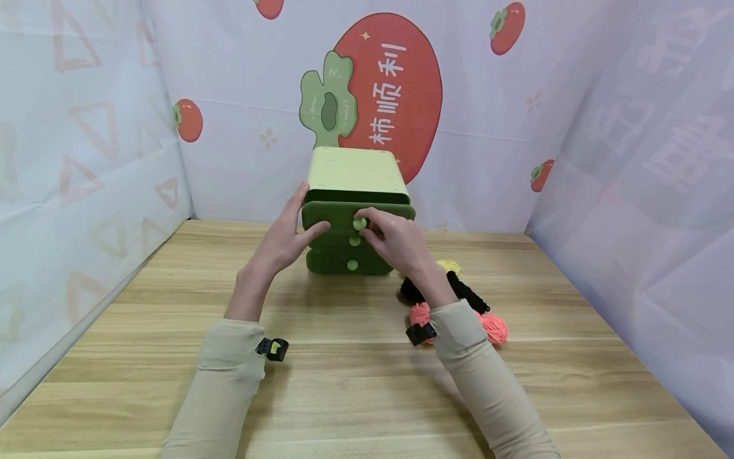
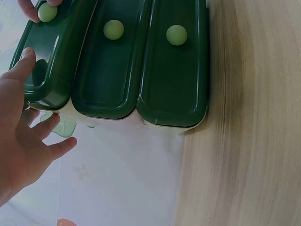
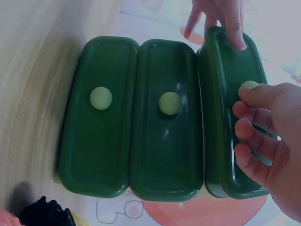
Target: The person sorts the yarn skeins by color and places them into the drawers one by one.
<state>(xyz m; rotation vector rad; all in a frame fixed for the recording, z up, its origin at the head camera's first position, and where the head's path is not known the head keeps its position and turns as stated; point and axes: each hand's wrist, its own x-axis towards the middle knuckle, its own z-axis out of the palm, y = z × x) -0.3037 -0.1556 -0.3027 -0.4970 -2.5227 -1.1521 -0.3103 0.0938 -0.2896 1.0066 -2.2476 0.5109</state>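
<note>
A small cabinet with a cream top (image 1: 358, 171) and three dark green drawers stands on the table. Its top drawer (image 1: 332, 217) is pulled partly out; the middle drawer (image 2: 110, 70) and bottom drawer (image 3: 96, 141) sit closed. My right hand (image 1: 398, 242) pinches the round light green knob (image 1: 359, 224) of the top drawer between thumb and fingers. My left hand (image 1: 282, 237) lies along the cabinet's left side, its thumb over the top drawer's front and its fingers spread, as the left wrist view (image 2: 28, 136) shows.
Right of the cabinet, partly behind my right forearm, lie black yarn (image 1: 467, 293), pink yarn (image 1: 494, 328) and yellow yarn (image 1: 450, 266). A printed cloth backdrop (image 1: 241, 76) rises behind the wooden table (image 1: 344, 382), with pale cloth on both sides.
</note>
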